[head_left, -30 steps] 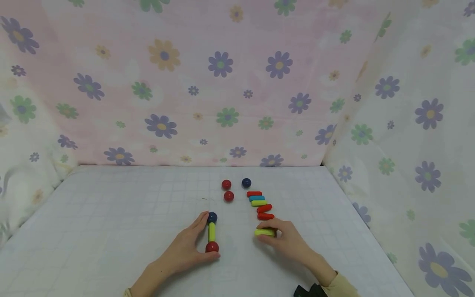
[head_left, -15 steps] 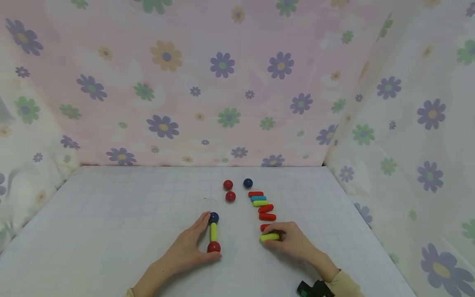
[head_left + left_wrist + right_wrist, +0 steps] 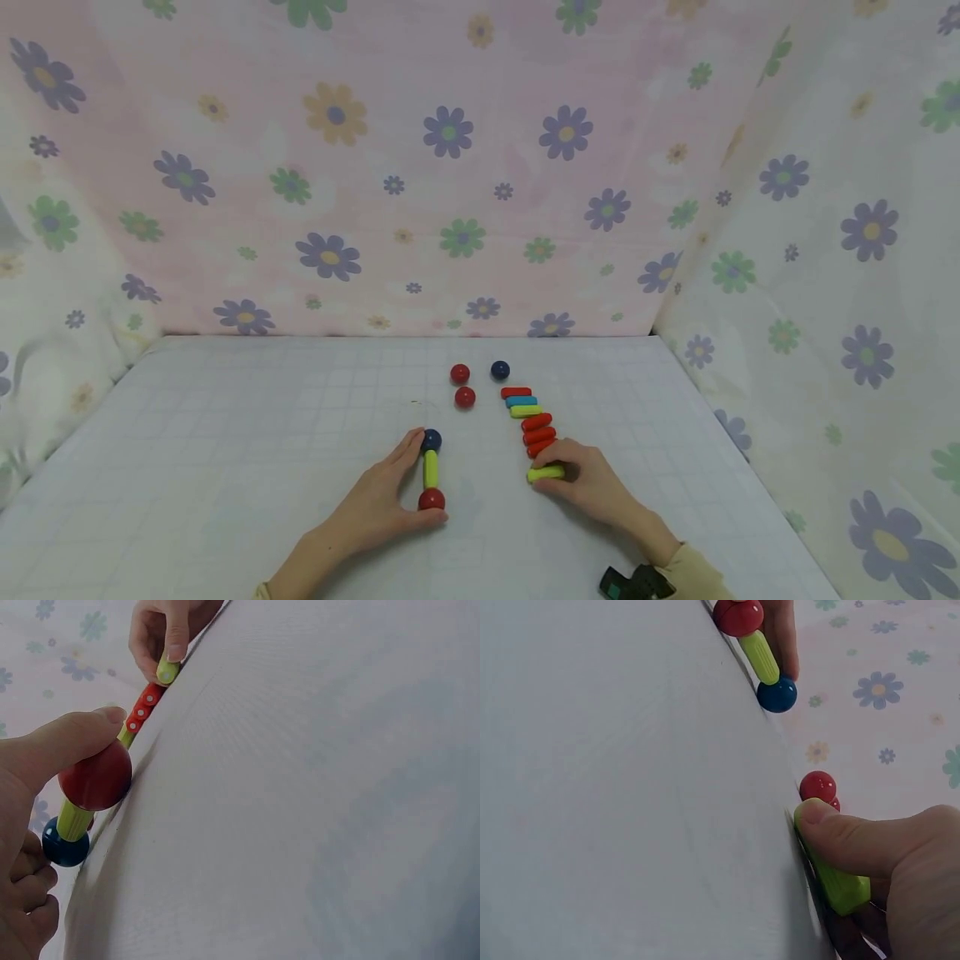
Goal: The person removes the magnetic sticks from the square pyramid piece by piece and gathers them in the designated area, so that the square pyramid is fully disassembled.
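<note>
My left hand (image 3: 378, 504) spans a joined magnetic piece on the table, a yellow-green magnetic rod (image 3: 431, 469) with a ball at each end. Its thumb touches the red ball (image 3: 97, 776) at the near end, while the fingertips lie against the dark blue ball (image 3: 431, 440) at the far end. Between thumb and fingers, my right hand (image 3: 592, 483) pinches another yellow-green magnetic rod (image 3: 840, 881), low over the table. Just beyond that rod lie red magnetic rods (image 3: 538, 436) side by side, the nearest partly hidden by my right fingers.
Farther back, the row continues with a yellow-green rod (image 3: 526, 411), a blue rod (image 3: 521, 402) and a red rod (image 3: 516, 392). Two loose red balls (image 3: 465, 397) and a dark blue ball (image 3: 500, 370) sit behind. Flowered cloth (image 3: 465, 167) surrounds the white table (image 3: 262, 417).
My right hand has moved slightly right with its rod. The nearest red rod came into view under it and now lies closer against the other red ones. My left hand has held its place.
</note>
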### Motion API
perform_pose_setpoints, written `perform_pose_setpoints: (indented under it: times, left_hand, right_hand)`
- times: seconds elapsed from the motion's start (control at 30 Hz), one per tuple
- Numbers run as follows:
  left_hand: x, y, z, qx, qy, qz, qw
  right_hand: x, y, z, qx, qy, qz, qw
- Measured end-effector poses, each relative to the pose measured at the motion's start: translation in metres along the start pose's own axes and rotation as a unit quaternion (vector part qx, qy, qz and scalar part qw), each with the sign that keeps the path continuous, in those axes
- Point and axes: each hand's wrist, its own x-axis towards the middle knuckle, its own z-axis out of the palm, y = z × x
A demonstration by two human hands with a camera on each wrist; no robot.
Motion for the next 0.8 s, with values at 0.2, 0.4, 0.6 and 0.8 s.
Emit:
perform_pose_setpoints:
  times: [0.2, 0.4, 0.6, 0.8]
  left_hand:
    - [0.0000, 0.0004, 0.0002, 0.003, 0.000, -0.003, 1.0000]
    - [-0.0004, 0.0011, -0.0002, -0.001, -0.002, -0.003, 1.0000]
    - [-0.0020, 0.0005, 0.0003, -0.004, 0.003, 0.008, 1.0000]
    - [-0.0021, 0.0006, 0.0003, -0.001, 0.004, 0.010, 0.9999]
  right_hand:
    - [0.0009, 0.0006, 0.0018, -0.017, 0.033, -0.004, 0.9993]
    - [0.0019, 0.0041, 0.0037, -0.029, 0.064, -0.005, 0.9975]
    - [0.0016, 0.0075, 0.0037, -0.011, 0.064, -0.012, 0.9978]
    - [0.0011, 0.0074, 0.0035, -0.001, 0.061, -0.017, 0.9980]
